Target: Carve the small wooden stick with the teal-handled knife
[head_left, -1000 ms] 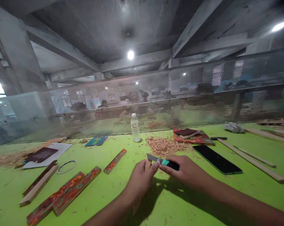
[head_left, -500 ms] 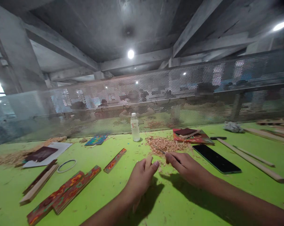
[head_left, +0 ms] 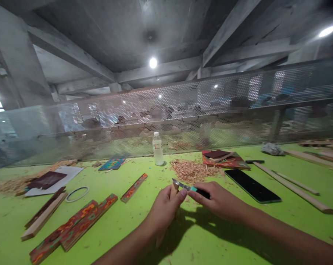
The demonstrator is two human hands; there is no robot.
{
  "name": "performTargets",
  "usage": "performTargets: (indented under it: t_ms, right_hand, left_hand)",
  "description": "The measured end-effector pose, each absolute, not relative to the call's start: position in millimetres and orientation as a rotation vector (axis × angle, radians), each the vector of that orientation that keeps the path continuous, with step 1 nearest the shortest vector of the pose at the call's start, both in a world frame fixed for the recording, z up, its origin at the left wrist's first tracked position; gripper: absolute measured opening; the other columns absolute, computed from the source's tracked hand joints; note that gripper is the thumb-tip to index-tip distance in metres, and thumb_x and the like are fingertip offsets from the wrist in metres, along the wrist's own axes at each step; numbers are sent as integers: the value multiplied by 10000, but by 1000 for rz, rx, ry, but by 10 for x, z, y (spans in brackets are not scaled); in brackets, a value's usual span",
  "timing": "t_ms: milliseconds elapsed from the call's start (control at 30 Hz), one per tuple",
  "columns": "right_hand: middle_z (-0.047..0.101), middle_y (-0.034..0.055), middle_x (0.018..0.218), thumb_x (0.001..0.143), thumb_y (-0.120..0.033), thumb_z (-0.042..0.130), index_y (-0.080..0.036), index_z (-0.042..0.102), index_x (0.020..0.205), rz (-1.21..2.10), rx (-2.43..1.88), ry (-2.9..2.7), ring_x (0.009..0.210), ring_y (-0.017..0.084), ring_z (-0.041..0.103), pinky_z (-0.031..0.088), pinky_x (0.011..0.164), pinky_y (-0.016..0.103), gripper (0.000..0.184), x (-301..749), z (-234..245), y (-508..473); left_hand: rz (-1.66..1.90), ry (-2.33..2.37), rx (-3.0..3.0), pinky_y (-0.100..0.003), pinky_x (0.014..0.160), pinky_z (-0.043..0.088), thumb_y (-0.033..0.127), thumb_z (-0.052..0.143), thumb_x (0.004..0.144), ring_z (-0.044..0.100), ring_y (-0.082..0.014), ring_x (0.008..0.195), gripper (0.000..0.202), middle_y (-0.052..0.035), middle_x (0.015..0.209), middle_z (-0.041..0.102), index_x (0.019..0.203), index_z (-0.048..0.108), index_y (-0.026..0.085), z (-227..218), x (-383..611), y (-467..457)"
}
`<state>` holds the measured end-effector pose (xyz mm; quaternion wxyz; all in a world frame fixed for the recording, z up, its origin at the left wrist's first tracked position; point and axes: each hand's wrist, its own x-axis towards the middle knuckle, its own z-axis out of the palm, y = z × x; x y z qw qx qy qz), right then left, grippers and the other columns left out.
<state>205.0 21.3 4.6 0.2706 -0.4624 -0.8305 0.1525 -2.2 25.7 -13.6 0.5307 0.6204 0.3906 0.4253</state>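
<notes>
The left hand [head_left: 164, 209] is closed around a wooden stick [head_left: 174, 189]. The stick's long axis runs from near, below the wrist, up to its far end, which pokes out between thumb and fingers. The right hand [head_left: 221, 200], just to the right, pinches a knife [head_left: 193, 188] by its handle. The blade points far-left and lies across the stick's far end; whether they touch is unclear. Both hands sit mid-worktop [head_left: 122, 221]. A pile of shavings [head_left: 192, 170] lies just beyond them. Farther off stands a capped clear bottle [head_left: 157, 149], whose contents I cannot tell.

Two bare forearms, bare left hand [head_left: 164, 209], bare right hand [head_left: 219, 200], slim fingers, short nails
</notes>
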Motion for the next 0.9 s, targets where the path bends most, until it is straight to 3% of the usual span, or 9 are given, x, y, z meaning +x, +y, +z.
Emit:
performTargets:
  t_ms: [167,367,667,900]
  right_hand:
    - [670,37,739,1033,-596,422,-187,641,824,379,-1237,-2253,664,158,555,356,606,294,509,2061,56,203]
    - [656,31,698,1004,-589,489,-194,632,784,304,-1228,-2291,637,155,547,343,595,293,474,2040,42,188]
    - [704,50,752,1004,-586,505,-214,664,866,159,-1250,-2278,651,178,588,350,606,306,428,2029,6,177]
    - [737,88,807,1001,-575,525,-195,675,920,92,-1276,-2278,671,190,599,330,604,306,416,2025,-2,176]
  left_hand:
    - [1011,904,1465,-277,626,312,749,699,813,326,-131,602,578,56,666,392,920,632,185,-147,-22,265]
    - [1051,937,1528,-281,683,334,734,711,810,419,-167,732,568,11,784,472,853,564,188,-134,-40,264]
    - [1067,1033,1699,-296,662,302,570,669,915,396,-179,717,420,17,729,467,769,539,199,-27,-73,220]
    - [1073,1060,1682,-295,662,301,592,673,905,412,-185,733,437,11,738,470,770,550,195,-72,-72,253]
